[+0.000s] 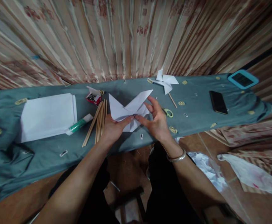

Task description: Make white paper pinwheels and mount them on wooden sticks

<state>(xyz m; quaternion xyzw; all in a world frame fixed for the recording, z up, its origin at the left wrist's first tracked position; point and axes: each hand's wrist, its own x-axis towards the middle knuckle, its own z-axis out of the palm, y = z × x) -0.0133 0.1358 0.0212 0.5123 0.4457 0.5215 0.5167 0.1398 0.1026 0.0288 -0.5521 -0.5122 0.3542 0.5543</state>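
A white paper pinwheel (131,107) with folded blades is held between my two hands, just above the cloth-covered table. My left hand (114,126) grips its lower left side, the thumb pressed near the middle. My right hand (156,119) holds the right side, its thumb meeting the left one at the centre and its fingers behind the paper. Whether a pin sits under the thumbs I cannot tell. Close to my left hand lies a bundle of wooden sticks (99,121). Scissors with a light green handle (168,113) lie partly hidden beside my right hand.
A pinwheel on a stick (165,81) lies at the back. Left are a paper stack (48,116), a green-and-white tube (79,124) and a small red box (93,98). Right are a phone (218,102) and a blue-framed device (243,79). Crumpled paper (207,168) is on the floor.
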